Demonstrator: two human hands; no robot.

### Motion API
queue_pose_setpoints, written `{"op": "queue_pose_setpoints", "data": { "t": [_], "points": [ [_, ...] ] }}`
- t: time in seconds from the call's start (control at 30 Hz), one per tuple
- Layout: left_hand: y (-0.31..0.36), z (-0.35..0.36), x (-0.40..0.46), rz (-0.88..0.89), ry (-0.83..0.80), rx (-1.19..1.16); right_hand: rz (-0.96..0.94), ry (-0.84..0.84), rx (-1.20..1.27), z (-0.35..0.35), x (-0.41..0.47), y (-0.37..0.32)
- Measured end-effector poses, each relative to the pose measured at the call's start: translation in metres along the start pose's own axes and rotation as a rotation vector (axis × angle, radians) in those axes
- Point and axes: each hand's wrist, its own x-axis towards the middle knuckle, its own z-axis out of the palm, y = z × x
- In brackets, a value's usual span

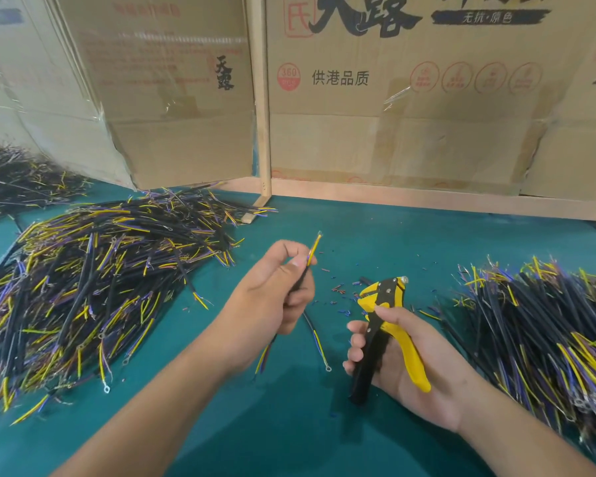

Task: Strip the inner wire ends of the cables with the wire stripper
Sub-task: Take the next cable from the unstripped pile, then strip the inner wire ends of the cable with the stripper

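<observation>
Teal matting (pixel 289 425) covered the workbench, and both of the person's forearms reached over it from the bottom of the view. The left hand (pixel 276 287) was curled around a single black cable (pixel 298 285), pinching it between thumb and fingers so that its yellow inner wire (pixel 314 247) stuck up and away from the knuckles, with a bare tip at the very end. The lower part of that cable hung below the hand, its coloured wires trailing toward the mat. The right hand (pixel 403 352) gripped the wire stripper (pixel 384 325), a yellow and black tool, with the fingers wrapped round the black handle and the yellow handle lying across the palm; the tool's head pointed up and away, near the cable but apart from it. Between the two hands another loose cable (pixel 315 333) lay on the mat, a ring terminal at its near end. Small scraps of stripped insulation (pixel 338 289) were scattered on the mat just beyond the stripper's head. A large heap of black cables (pixel 93 287) with yellow and purple wires spread over the left side of the bench, and a second heap (pixel 537 332) lay on the right, beside the right wrist. Cardboard boxes (pixel 393 115) printed with dark characters stood along the back, behind a pale wooden frame (pixel 260 98).
</observation>
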Motion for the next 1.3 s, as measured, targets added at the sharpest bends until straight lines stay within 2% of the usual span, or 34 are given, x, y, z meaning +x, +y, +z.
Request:
{"op": "queue_pose_setpoints", "data": {
  "t": [0.37, 1.07, 1.3],
  "points": [
    [0.0016, -0.0042, -0.0035, 0.157, -0.164, 0.103, 0.01, -0.006, 0.005, -0.0004, 0.0017, 0.0008],
    [-0.0006, -0.0077, -0.0022, 0.229, -0.178, 0.1, 0.004, 0.01, -0.006, 0.0021, 0.0026, 0.0006],
    [-0.0003, -0.0094, -0.0016, 0.258, -0.167, 0.218, 0.005, 0.019, -0.001, 0.0022, 0.0035, 0.0006]
  ]
}}
